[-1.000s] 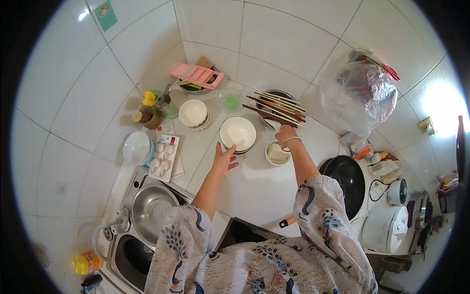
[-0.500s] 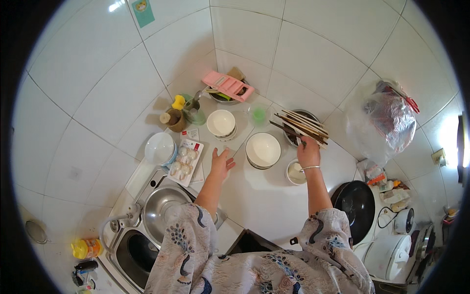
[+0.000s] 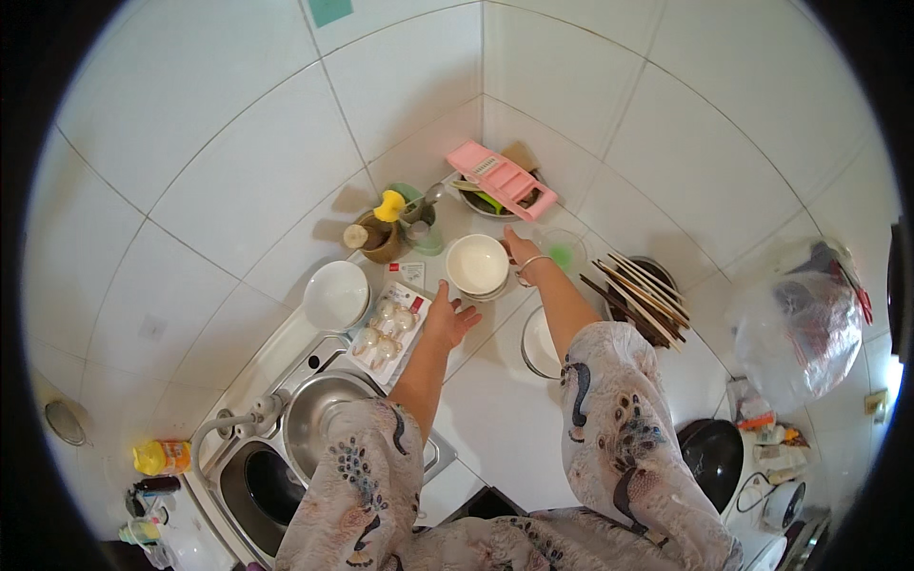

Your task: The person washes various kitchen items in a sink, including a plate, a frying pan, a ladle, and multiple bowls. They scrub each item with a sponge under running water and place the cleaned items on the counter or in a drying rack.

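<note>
A stack of small white bowls (image 3: 478, 264) stands at the middle back of the counter. My right hand (image 3: 521, 248) is at its right side, fingers extended beside the rim; a bracelet circles that wrist. At the front left of the stack is my left hand (image 3: 451, 319), with its fingers spread and nothing in it. A wider white bowl (image 3: 539, 344) is partly covered by my right forearm. Left of my left hand lies a blister pack of round, pale items (image 3: 388, 328). Chopsticks (image 3: 636, 297) rest across a dark round container at the right.
A pink grater (image 3: 502, 178) lies over a bowl in the corner. Utensil holders (image 3: 385, 235) stand left of it, near a white bowl (image 3: 336, 296). The sink (image 3: 240, 485) with a steel basin is front left; a black pan (image 3: 712, 459) is at the right.
My right hand has left the chopsticks and moved left to the small bowl stack. My left hand stays nearby, fingers spread. The view has shifted, and my right sleeve now covers the small cup-like bowl.
</note>
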`<state>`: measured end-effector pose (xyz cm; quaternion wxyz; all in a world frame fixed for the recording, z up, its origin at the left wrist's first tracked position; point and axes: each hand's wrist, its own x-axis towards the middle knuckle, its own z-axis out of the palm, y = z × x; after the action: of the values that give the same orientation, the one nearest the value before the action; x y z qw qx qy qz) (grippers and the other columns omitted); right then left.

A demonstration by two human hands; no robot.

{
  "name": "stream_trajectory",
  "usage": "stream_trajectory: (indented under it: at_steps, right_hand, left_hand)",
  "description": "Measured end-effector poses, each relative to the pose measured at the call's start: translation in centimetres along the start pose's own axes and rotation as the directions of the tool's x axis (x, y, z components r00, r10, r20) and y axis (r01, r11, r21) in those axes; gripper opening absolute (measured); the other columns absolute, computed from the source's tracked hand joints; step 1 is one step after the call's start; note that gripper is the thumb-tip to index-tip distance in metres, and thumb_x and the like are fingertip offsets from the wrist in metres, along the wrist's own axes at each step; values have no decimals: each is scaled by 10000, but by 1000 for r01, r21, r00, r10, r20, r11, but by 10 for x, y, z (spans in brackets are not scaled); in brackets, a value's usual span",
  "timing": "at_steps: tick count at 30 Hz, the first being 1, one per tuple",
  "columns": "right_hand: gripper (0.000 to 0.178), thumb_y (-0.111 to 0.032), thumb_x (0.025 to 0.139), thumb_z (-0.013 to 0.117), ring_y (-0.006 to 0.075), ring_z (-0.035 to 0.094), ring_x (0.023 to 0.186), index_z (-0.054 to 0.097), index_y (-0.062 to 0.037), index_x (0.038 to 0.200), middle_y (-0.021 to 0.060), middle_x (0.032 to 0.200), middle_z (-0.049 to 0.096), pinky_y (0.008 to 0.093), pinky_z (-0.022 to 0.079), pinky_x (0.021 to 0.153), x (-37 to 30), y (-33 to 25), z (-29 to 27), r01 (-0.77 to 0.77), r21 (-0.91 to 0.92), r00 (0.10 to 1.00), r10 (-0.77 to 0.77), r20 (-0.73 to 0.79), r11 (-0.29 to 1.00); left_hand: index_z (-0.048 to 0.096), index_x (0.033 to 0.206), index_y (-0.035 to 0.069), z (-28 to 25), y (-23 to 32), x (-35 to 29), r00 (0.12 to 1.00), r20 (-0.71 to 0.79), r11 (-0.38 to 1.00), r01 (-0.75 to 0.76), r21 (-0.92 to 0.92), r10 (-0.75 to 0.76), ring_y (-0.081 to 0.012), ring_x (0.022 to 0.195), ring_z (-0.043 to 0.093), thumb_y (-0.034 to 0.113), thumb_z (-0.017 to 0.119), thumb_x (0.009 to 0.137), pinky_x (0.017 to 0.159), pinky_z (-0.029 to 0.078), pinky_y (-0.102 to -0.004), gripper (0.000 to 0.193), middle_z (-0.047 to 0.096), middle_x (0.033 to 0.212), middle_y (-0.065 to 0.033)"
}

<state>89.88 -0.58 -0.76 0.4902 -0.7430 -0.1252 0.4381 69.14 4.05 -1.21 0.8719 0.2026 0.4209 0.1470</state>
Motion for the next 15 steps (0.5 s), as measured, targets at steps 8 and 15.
stream_trajectory:
  at_steps: [8,15]
  right_hand:
    - [619,-628,828,339,316,565,766,497,-116,1137,135,976,586,451,443,618,-39,-31,19,-265,79,960,256,113,961]
    - [566,-587,846,387,197,611,876,531,-103,1103,74,1004,606,399,500,720,-85,-47,51,-119,174,952,63,299,978]
  left_hand:
    - [388,1225,182,4,-12,10,999,38,999,-5,32,4,-247,1039,425,483,352,907,891,379,-426,440,379,1235,-29]
    - [284,1311,205,7,4,-87,967,-31,963,-254,-90,253,-208,1109,376,477,350,908,952,314,-388,491,345,1275,-10]
